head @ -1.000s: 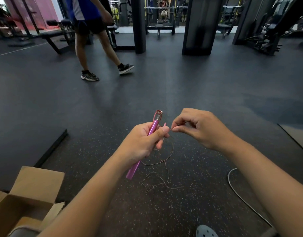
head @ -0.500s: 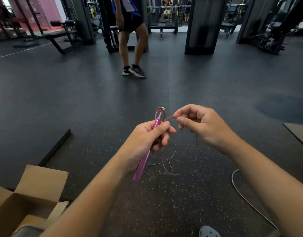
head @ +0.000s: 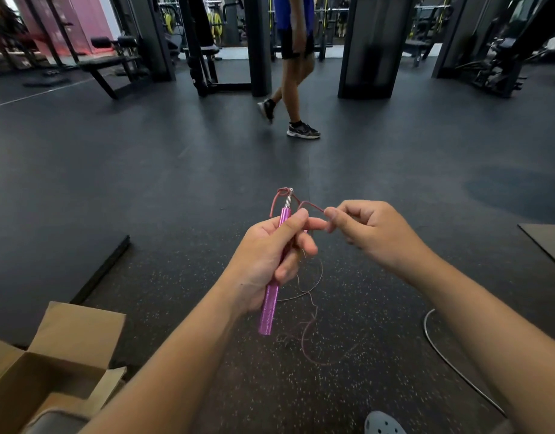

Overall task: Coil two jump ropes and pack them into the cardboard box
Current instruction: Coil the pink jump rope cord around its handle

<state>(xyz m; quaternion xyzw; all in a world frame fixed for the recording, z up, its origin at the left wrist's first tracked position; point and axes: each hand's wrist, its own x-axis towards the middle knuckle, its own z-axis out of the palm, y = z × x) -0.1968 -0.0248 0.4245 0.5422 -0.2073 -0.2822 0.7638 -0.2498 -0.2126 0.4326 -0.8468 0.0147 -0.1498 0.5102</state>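
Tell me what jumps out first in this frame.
Dead centre, the left hand grips a pink handle while the right hand pinches its thin cord beside the tip. The slack tangles on the floor below. An open box sits bottom left; a passer-by crosses behind.

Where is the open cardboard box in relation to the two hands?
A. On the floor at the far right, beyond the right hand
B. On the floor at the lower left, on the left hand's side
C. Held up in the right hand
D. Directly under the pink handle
B: the cardboard box stands open on the floor at the lower left, beside the left forearm, while the left hand holds the pink handle away from it.
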